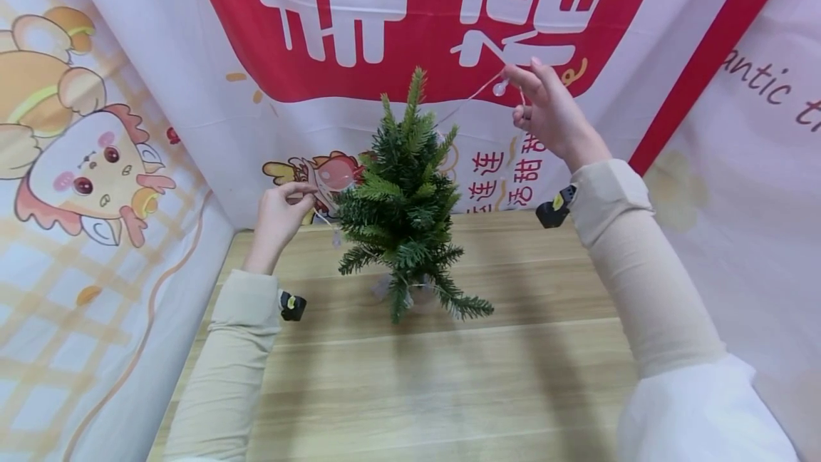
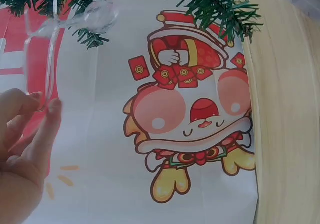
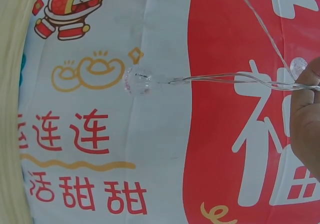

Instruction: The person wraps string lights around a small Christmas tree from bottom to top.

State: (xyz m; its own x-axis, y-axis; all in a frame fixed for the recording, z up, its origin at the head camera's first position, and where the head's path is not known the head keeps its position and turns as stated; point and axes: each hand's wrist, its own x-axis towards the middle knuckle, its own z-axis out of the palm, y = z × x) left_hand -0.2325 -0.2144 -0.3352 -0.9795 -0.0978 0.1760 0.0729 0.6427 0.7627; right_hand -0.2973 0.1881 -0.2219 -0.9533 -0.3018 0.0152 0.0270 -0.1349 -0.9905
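While left hand [image 1: 281,218] pinches light string [image 3: 137,80] | right hand [image 1: 556,111] pinches it too | tree [image 1: 407,202] between

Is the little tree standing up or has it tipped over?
Standing up: the tree's tip points upward and its lower branches spread out above the wooden table.

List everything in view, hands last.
tree: one, green, standing on the table
light string: at least one, clear, from tree to both hands
bulbs: several, clear, along the string
table: one, light wood, under the tree
printed cloth: count unclear, mostly white, behind and beside it
wrist devices: two, black, one per wrist
sleeves: two, mainly beige, on the forearms
left hand: one, bare, left of tree, pinching the string
right hand: one, bare, upper right of tree, holding the string
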